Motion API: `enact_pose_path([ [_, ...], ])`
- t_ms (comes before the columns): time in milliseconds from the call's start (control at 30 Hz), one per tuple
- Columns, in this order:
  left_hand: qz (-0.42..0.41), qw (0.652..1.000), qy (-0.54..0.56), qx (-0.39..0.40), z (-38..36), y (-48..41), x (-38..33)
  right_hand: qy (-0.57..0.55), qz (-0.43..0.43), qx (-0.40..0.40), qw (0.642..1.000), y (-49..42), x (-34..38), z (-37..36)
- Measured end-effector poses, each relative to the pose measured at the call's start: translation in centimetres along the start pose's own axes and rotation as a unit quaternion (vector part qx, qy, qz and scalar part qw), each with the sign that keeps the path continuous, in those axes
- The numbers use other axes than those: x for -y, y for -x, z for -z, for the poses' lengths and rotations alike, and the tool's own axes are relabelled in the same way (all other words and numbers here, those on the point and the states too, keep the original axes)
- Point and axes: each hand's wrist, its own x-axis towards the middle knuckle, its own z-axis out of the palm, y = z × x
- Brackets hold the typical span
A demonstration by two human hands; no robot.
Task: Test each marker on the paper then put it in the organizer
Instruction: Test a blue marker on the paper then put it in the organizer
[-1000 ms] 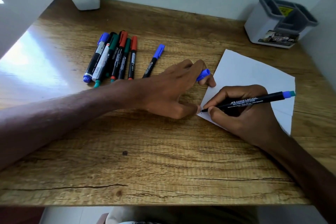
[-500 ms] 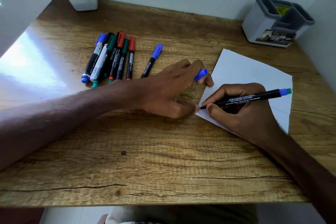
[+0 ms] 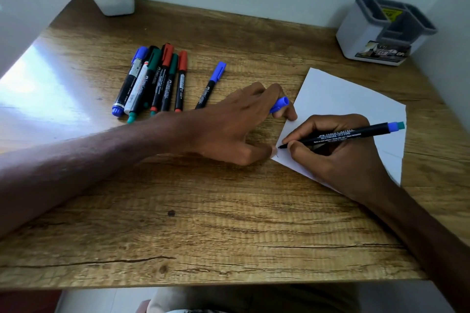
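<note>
Marker in hand: we hold a black fine marker (image 3: 340,136) in the right hand (image 3: 338,150), fingers clamped round the barrel near the nib, nib down on the near-left corner of the paper (image 3: 338,94)
Mark on paper: we see a faint short stroke just beside the nib; too small to tell if it is a proper line
Cap: the blue cap (image 3: 279,104) sits pinched between fingers of the left hand (image 3: 236,124), off the marker
Left hand, other duty: its thumb and a fingertip press the paper's left edge, steadying the sheet
Untested stock: one loose blue-capped marker (image 3: 212,84) lies alone on the table (image 3: 229,223); the cluster of capped markers (image 3: 155,79) lies further left, touching one another
Organizer (image 3: 386,30): far right corner, well apart from the paper; we see no marker standing in it
Progress, our judgement: first marker under test, none stored yet
Left to do: recap this one, place it in the organizer, then repeat for all the rest
</note>
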Motion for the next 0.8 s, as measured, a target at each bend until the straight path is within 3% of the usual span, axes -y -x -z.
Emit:
enact_pose_path([
  [433, 0.021, 1.000, -0.008, 0.002, 0.10, 0.08, -0.38, -0.009, -0.006, -0.011, 1.000, 0.01, -0.25, -0.07],
  [633, 0.012, 0.999, -0.026, 0.025, -0.14, -0.19, 0.12, -0.136, -0.043, -0.034, 0.989, 0.19, -0.43, 0.60],
  [800, 0.006, 1.000, -0.011, 0.023, -0.05, -0.18, 0.36, -0.068, -0.017, -0.032, 0.997, 0.27, -0.54, 0.36],
])
